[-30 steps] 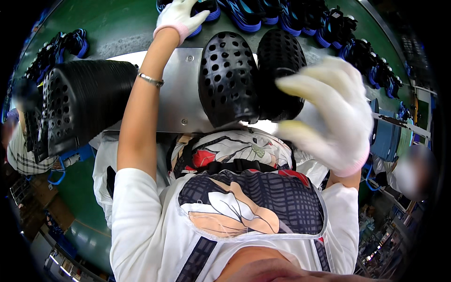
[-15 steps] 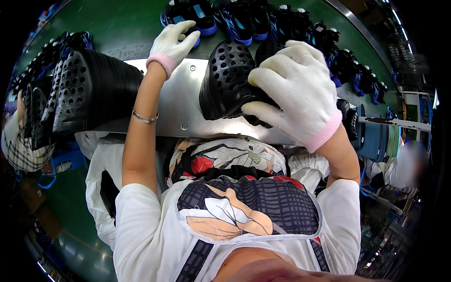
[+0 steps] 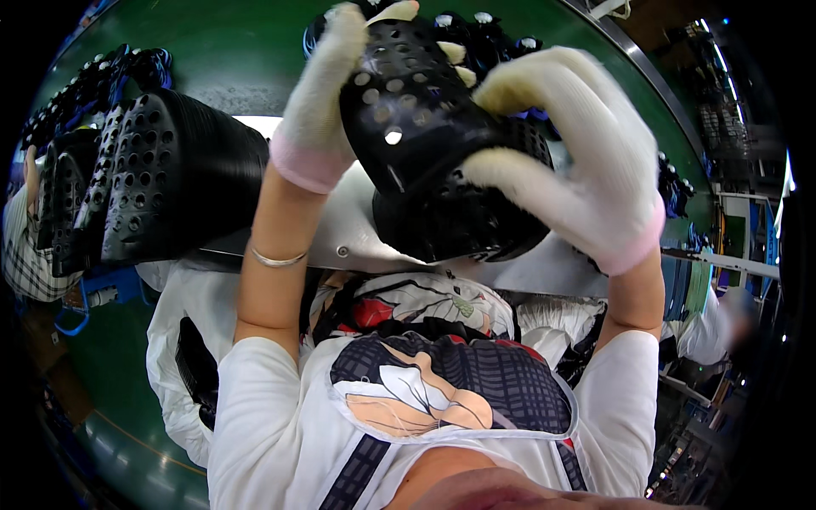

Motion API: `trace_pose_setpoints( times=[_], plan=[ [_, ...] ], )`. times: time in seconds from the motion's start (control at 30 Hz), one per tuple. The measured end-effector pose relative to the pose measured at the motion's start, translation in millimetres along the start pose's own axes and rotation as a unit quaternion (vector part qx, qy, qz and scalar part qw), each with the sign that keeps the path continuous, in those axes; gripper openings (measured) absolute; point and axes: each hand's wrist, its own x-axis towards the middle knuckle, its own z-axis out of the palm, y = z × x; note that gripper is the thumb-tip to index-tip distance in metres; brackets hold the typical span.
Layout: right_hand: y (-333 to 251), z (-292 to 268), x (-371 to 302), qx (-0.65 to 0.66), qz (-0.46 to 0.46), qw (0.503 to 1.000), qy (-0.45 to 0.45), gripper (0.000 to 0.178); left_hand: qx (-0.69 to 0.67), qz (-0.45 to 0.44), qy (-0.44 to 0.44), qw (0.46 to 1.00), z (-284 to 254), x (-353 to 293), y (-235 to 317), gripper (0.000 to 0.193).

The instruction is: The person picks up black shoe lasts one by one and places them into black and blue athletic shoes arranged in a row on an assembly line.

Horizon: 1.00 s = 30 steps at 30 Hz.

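Note:
My left hand (image 3: 319, 102), in a white knit glove with a pink cuff, is wrapped round a black perforated plastic shoe insert (image 3: 404, 93) and holds it tilted above the metal table (image 3: 327, 242). Pale gloved fingertips show past the insert's far right edge. My right hand (image 3: 586, 153), gloved the same way, is at the insert's right side with thumb and forefinger spread apart. Its fingertips are close to the insert's edge; whether they touch it cannot be told. Below and behind lie more black inserts (image 3: 442, 225) on the table.
A long nested stack of black perforated inserts (image 3: 187, 170) stands at the left. Beyond the table, rows of black and blue shoes (image 3: 484, 42) line a green surface (image 3: 229, 51). Another person's checked sleeve (image 3: 38, 246) is at far left; a person in white (image 3: 705, 336) is at right.
My left hand has come from beyond the table to the insert and grips it. The insert has risen off the table. My right hand has moved right and its fingers have spread.

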Motion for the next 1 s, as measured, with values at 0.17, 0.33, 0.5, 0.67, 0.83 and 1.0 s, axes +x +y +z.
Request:
trace_pose_setpoints(
  times=[0.17,0.33,0.5,0.67,0.83,1.0],
  plan=[
    [19,38,30,0.042,0.089,0.992,-0.085,0.045,0.102,0.140,0.226,0.959,-31,-1,-5,0.032],
    [31,69,59,0.045,0.143,0.964,-0.220,0.048,0.146,0.187,0.387,0.891,-48,9,-7,0.019],
    [45,94,87,-0.016,0.170,0.928,-0.330,0.042,0.483,0.234,0.425,0.729,-110,-2,-24,0.037],
    [80,124,108,-0.086,0.177,0.909,-0.367,0.042,0.717,0.219,0.402,0.525,-134,-18,-60,0.029],
    [83,144,151,-0.138,0.161,0.891,-0.401,0.041,0.777,0.191,0.349,0.488,-128,-15,-66,0.031],
    [81,195,162,-0.172,0.129,0.894,-0.394,0.034,0.781,0.180,0.353,0.482,-136,-18,-65,0.028]
  ],
)
